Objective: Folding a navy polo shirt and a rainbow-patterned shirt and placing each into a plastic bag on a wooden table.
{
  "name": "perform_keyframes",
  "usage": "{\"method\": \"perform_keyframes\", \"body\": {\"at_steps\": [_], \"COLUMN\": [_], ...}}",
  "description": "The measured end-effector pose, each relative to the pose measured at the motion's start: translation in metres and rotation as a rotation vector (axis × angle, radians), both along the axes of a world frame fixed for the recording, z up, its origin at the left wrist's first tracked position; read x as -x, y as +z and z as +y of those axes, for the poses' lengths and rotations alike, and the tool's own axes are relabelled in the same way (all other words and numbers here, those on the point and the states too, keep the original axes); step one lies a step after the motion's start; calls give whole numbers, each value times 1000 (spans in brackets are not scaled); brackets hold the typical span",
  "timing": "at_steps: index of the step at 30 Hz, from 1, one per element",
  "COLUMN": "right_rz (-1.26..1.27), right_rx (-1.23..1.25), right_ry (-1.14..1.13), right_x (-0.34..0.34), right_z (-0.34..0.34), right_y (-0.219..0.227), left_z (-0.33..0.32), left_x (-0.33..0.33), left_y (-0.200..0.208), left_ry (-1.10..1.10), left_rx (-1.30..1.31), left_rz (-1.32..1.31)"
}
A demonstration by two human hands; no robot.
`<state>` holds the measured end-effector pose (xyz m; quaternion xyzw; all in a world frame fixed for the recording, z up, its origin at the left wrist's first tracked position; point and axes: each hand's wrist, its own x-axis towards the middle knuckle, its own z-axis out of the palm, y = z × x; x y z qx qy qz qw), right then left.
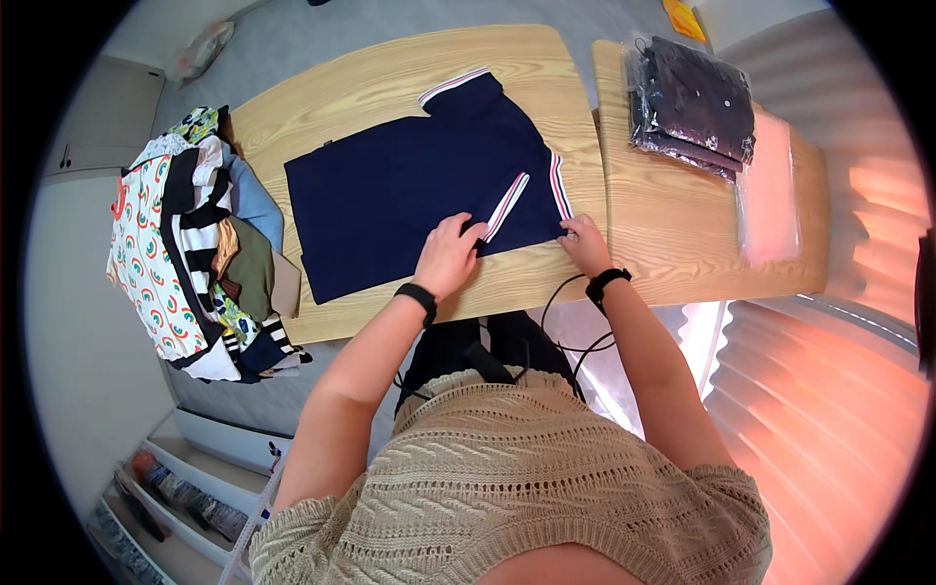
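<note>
The navy shirt [390, 185] lies flat, its trim striped white and red.

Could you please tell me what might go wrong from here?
The near sleeve of the navy shirt appears folded over its body, with the left hand at it, so the fabric could bunch or crease.

The right hand is at the shirt's corner beside the striped collar; a tug there might skew the shirt.

The clothes pile overhangs the table's left end and could slip off.
</note>
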<state>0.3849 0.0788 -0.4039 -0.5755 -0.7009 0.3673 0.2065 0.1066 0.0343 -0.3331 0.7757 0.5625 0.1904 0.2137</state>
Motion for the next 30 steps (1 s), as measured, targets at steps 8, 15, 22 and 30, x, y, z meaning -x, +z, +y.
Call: {"method": "perform_keyframes", "body": {"at_steps": [8, 15, 22, 30], "right_rz": [167, 119, -10, -46], "right_rx": [149, 84, 93, 190], "right_ry": [-25, 4, -44, -80], "right_x": [-10, 4, 3, 9], "right_z": [5, 5, 9, 14], "right_y": [-2, 3, -1, 8], "left_z": [35, 86, 80, 103], "left_x": [-22, 21, 95, 25], "left_y": [-27, -45, -28, -15], "left_ry": [31, 584, 466, 72], "left_rx": [27, 208, 133, -44], "left_rz": [111, -519, -157, -50]}}
